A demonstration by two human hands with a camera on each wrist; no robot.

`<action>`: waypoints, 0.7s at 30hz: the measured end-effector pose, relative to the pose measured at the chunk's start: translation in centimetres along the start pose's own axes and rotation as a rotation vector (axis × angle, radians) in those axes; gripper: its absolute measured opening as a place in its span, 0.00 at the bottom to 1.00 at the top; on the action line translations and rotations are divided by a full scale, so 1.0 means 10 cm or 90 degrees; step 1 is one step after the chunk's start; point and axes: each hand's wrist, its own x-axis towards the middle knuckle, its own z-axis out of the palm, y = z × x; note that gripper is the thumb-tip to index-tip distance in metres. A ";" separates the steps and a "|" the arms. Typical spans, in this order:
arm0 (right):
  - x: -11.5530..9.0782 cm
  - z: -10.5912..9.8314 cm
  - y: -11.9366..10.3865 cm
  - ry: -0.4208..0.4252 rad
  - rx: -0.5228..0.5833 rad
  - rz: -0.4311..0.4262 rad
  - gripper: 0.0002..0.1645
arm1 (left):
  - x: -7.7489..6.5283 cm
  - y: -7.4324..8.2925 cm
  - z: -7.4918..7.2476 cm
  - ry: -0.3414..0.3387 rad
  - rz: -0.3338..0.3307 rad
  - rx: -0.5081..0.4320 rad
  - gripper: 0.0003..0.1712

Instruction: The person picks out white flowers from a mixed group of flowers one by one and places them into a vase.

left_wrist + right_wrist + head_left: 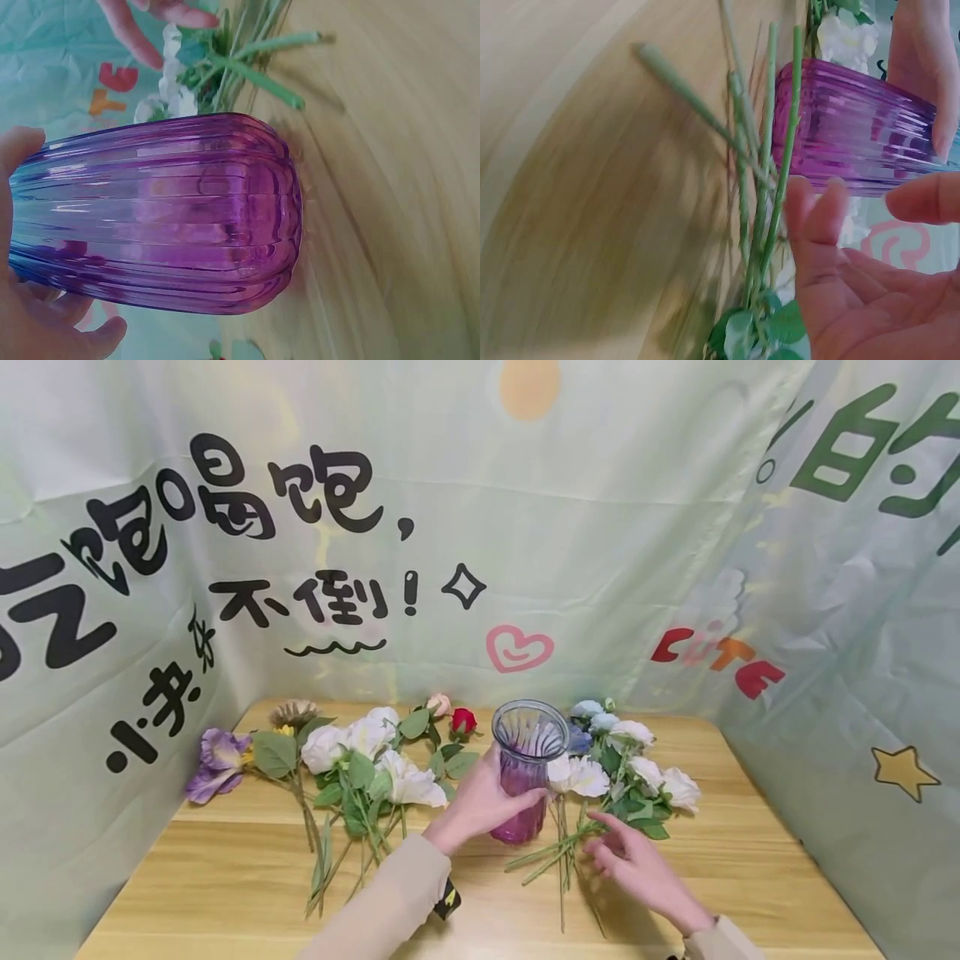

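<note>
A ribbed glass vase [525,793], blue at the rim and purple toward the base, stands upright in the middle of the table. My left hand [483,797] grips it from the left side, with thumb and fingers around its upper body. Its inside looks bare through the glass [172,217]. To the right, my right hand [637,864] hovers beside crossed green flower stems [761,202], its fingers loosely bent and the thumb apart. Nothing is held in it. White and blue flowers [600,747] top these stems, lying right of the vase.
Left of the vase lie white flowers [367,735], a purple flower [217,764], a red rose [463,721] and a pink bud [438,704], with stems pointing toward me. Printed cloth [450,527] walls in the wooden table [247,877] behind and at the sides.
</note>
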 end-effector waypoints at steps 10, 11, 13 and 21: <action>0.08 0.09 0.04 -0.039 -0.133 -0.008 0.36 | -0.06 -0.17 -0.28 0.010 -0.032 0.019 0.58; 0.09 0.09 0.06 -0.037 -0.145 -0.011 0.36 | -0.06 -0.19 -0.29 0.012 -0.029 0.022 0.57; 0.12 0.10 0.08 -0.036 -0.157 -0.009 0.36 | -0.06 -0.20 -0.30 0.014 -0.022 0.021 0.55; 0.23 0.13 0.23 -0.050 -0.079 0.006 0.29 | -0.07 -0.21 -0.31 0.022 -0.004 0.050 0.55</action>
